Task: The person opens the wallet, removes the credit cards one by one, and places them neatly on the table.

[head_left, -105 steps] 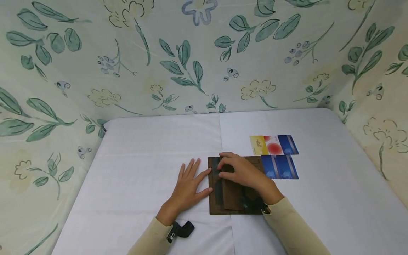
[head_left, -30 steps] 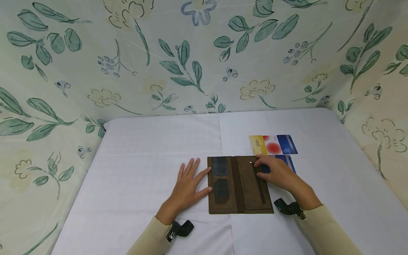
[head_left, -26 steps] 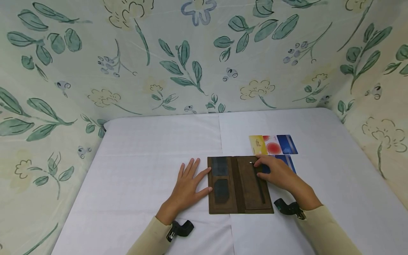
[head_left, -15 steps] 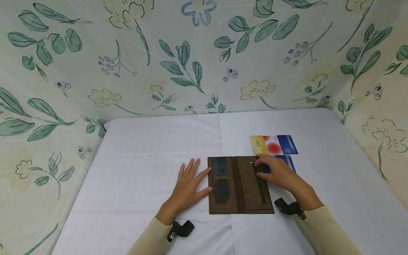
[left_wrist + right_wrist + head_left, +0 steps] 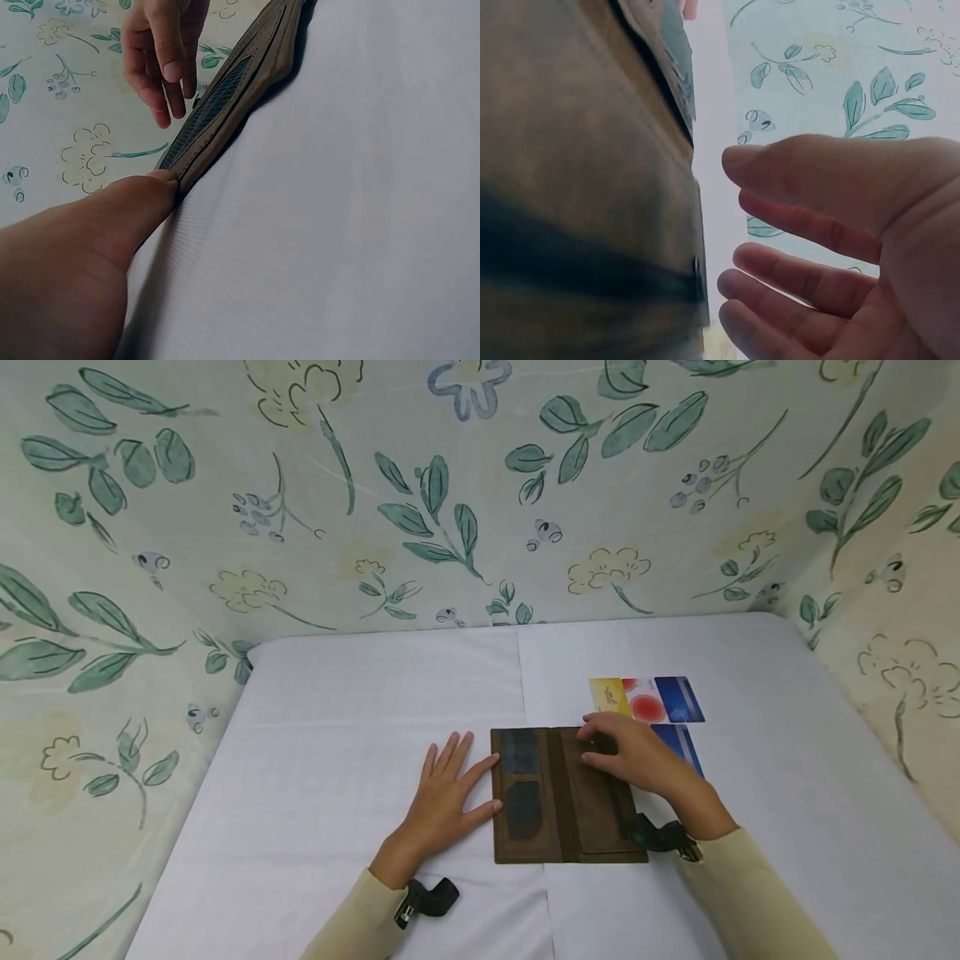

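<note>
A brown wallet [image 5: 567, 827] lies spread flat on the white-covered table, two dark mesh windows on its left panel. My left hand [image 5: 444, 802] rests beside it with straight, spread fingers; forefinger and thumb touch its left edge. In the left wrist view, the left thumb [image 5: 112, 214] presses on the wallet's edge [image 5: 247, 90]. Above the top of the right panel is my right hand [image 5: 637, 750], fingers loosely bent. The right wrist view shows this hand [image 5: 832, 247] holding nothing, its fingertips apart from the wallet [image 5: 570, 127]. It hides the zip pull from the head view.
Behind the wallet, a yellow card [image 5: 609, 695], a red-and-white card [image 5: 646, 702] and a blue card [image 5: 679, 699] lie in a row. Another blue card [image 5: 678, 746] shows in part behind the right hand. Floral cloth [image 5: 465, 460] hangs around the table [image 5: 360, 693].
Earlier the right hand was over the wallet's left part; the right panel now lies flat to the right. Since then the hand has left the zip pull, shifting slightly left. The left hand stays put.
</note>
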Demonstrator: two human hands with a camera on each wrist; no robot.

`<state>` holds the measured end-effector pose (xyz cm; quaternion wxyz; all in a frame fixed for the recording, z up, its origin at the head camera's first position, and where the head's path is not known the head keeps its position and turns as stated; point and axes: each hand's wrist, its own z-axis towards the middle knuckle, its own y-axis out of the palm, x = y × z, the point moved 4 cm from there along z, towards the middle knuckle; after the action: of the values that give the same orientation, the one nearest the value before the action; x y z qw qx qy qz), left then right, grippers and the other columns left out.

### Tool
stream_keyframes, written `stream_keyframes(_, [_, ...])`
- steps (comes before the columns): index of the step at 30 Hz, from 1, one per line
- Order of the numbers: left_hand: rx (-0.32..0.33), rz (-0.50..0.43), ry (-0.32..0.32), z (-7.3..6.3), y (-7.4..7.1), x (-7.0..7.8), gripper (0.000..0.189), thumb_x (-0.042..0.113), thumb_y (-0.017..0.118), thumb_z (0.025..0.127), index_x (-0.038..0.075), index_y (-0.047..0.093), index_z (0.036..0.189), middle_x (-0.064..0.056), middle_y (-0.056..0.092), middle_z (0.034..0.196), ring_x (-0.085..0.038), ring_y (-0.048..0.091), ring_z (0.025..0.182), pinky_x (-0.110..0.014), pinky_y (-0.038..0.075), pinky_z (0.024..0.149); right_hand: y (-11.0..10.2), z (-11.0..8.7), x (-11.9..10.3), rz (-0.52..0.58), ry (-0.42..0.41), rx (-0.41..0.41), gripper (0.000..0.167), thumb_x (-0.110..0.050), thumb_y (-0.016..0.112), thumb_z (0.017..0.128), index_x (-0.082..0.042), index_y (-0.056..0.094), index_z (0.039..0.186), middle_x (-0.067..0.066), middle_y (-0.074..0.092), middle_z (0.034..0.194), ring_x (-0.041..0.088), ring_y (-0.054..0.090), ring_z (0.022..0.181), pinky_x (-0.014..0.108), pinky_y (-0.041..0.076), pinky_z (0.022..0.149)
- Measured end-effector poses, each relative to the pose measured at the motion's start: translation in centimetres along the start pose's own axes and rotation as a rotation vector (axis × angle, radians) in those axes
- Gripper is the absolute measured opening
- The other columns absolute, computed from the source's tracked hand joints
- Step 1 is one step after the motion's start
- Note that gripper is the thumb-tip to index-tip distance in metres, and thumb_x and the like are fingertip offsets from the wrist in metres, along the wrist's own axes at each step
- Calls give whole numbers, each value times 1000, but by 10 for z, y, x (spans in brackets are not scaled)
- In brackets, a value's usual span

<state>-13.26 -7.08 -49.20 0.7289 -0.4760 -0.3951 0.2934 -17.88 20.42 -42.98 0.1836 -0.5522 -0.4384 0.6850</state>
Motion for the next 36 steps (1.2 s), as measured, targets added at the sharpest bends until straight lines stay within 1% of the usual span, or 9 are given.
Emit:
stream_keyframes(6, [-1, 9, -5, 2, -2, -1, 64, 60, 53, 90, 28, 45, 145, -14, 23, 158, -34, 15, 146, -58, 10, 114, 6, 16, -8, 41, -28, 16, 26, -16, 74, 85, -8, 66, 109, 15, 59, 128, 35, 52, 122, 54, 42, 100])
stream_keyframes(10, [-6, 9, -14, 1, -3, -2, 64, 60, 54, 90, 28, 45, 145, -14, 23, 158, -33, 14, 146, -58, 9, 114, 12, 28, -15, 80, -46, 21, 27, -16, 74, 86, -7, 66, 110, 11, 64, 119, 32, 58, 114, 52, 45, 96])
stream_keyframes(14, [-15, 2, -19, 0, -2, -2, 65, 61, 53, 90, 28, 45, 145, -14, 22, 158, -33, 13, 147, -58, 9, 114, 20, 40, -19, 126, -47, 3, 28, -16, 72, 87, -6, 65, 113, 10, 67, 113, 31, 63, 107, 50, 49, 92])
stream_keyframes(17, [-3, 0, -11, 0, -2, -3, 65, 61, 54, 90, 28, 45, 145, -14, 23, 158, -34, 14, 146, -59, 10, 113, 25, 49, -21, 160, -39, -9, 28, -17, 71, 88, -6, 65, 113, 10, 67, 112, 30, 64, 104, 48, 52, 89])
stream_keyframes(20, [12, -6, -1, 0, -2, -3, 64, 60, 54, 90, 27, 46, 144, -15, 24, 157, -35, 15, 146, -60, 11, 113, 28, 56, -21, 169, -31, -7, 25, -17, 70, 88, -6, 66, 111, 10, 68, 108, 27, 65, 97, 46, 53, 85])
stream_keyframes(24, [11, -6, 2, 0, -1, -2, 64, 60, 55, 90, 27, 47, 144, -15, 25, 157, -35, 16, 146, -60, 11, 113, 32, 61, -20, 174, -17, -11, 23, -17, 69, 89, -6, 68, 109, 9, 68, 105, 23, 64, 90, 43, 53, 80])
stream_keyframes(30, [9, -4, 6, -1, 0, -2, 64, 59, 55, 90, 27, 46, 145, -15, 24, 157, -35, 15, 146, -59, 11, 113, 38, 64, -19, 161, 33, -20, 22, -21, 69, 89, -8, 71, 107, 6, 68, 100, 20, 61, 85, 40, 52, 78])
stream_keyframes(33, [3, -7, 8, -1, 1, -3, 64, 60, 53, 90, 28, 45, 145, -15, 24, 158, -34, 15, 146, -59, 10, 113, 41, 63, -17, 132, 48, -15, 20, -20, 70, 89, -9, 73, 104, 4, 66, 95, 17, 57, 80, 35, 50, 73])
stream_keyframes(36, [-15, -4, 0, -1, 2, -3, 64, 62, 51, 91, 29, 43, 146, -13, 22, 158, -33, 12, 147, -58, 8, 114, 43, 62, -14, 117, 48, 8, 19, -20, 70, 88, -9, 75, 103, 5, 64, 93, 18, 53, 78, 33, 46, 69])
